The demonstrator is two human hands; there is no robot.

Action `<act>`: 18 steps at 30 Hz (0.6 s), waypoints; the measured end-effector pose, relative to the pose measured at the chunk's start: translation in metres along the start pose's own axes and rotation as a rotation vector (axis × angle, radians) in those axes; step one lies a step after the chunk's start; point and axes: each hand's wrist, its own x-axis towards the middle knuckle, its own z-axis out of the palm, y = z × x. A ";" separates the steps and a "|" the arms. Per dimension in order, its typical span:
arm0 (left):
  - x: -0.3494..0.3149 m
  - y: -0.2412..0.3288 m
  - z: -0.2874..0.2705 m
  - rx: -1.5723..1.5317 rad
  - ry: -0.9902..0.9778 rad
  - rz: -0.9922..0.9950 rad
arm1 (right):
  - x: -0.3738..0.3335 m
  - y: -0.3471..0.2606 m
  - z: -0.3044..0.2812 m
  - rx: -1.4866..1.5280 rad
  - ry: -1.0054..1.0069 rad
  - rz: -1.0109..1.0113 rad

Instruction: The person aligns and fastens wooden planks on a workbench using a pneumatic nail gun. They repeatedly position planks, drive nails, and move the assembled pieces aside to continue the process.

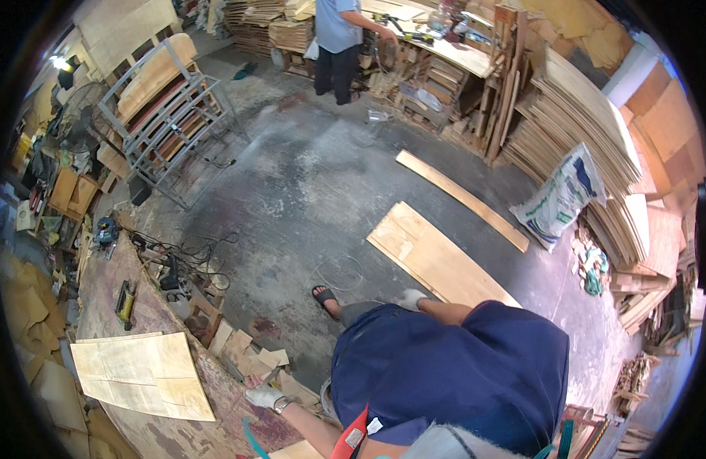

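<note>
My left hand, in a pale work glove with bare fingertips, rests at the edge of the brown worktable. Its fingers are stretched out and I see nothing held in them. A light wooden panel lies on that table, to the left of the hand. My right hand, also gloved, is low beside my leg, near a stack of pale wooden boards on the floor. The right fingers are too small and blurred to make out.
A long narrow board and a white sack lie to the right, by stacked plywood. A metal frame rack stands far left. Another person works at a far bench. Cables and wood scraps line the worktable.
</note>
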 end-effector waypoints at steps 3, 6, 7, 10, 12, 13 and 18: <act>0.036 0.028 0.018 -0.268 0.068 -0.148 | 0.021 0.014 0.017 0.005 -0.041 0.077; 0.077 0.053 0.033 -0.498 0.148 -0.183 | 0.052 0.005 0.012 -0.021 -0.177 0.166; 0.089 0.057 0.040 -0.555 0.197 -0.172 | 0.066 -0.004 0.002 -0.021 -0.124 0.053; 0.112 0.057 0.051 -0.658 0.280 -0.145 | 0.094 -0.040 -0.032 -0.032 -0.111 0.012; 0.124 0.055 0.057 -0.650 0.260 -0.123 | 0.122 -0.068 -0.070 0.132 -0.164 0.077; 0.126 0.051 0.058 -0.582 0.168 -0.136 | 0.140 -0.082 -0.091 0.254 -0.237 0.165; 0.136 0.041 0.052 -0.584 0.228 -0.120 | 0.236 -0.162 -0.236 0.051 0.000 -0.039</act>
